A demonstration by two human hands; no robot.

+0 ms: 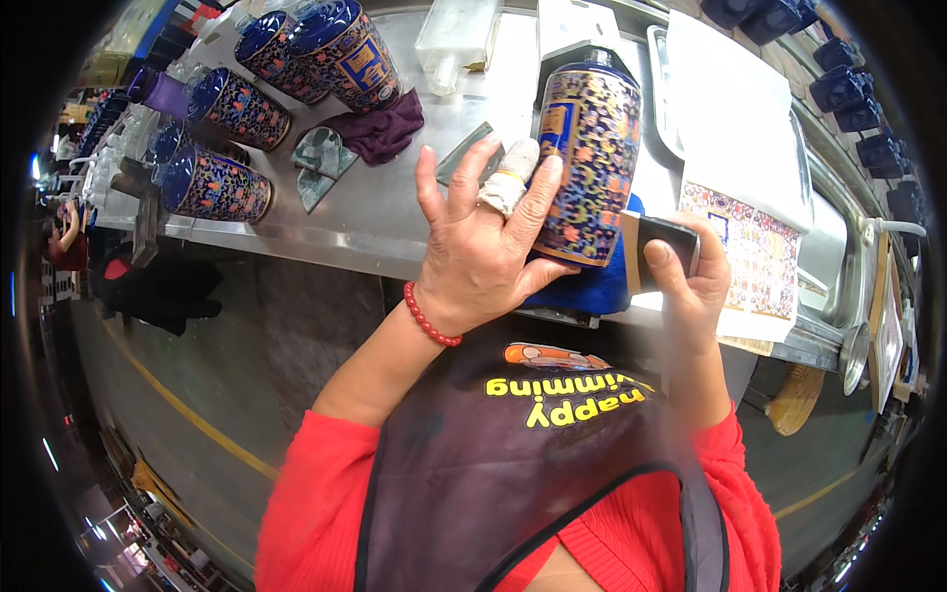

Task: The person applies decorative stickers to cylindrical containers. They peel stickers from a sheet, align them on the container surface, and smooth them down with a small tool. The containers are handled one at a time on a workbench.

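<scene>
The grey metal table [345, 237] has an open front-left edge. Left hand [478, 252] spreads against a blue floral bottle [604, 148], right hand [702, 281] pinching a black block [671, 237].

Six patterned blue bottles are visible: five [242, 111], some overlapping, toward ten o'clock, and one [597, 163] toward one o'clock. There is one purple cloth [383, 130] at eleven, one clear vessel [459, 37] at twelve, one patterned sheet [758, 259] near three, one red beaded bracelet [431, 316] around eight.
</scene>
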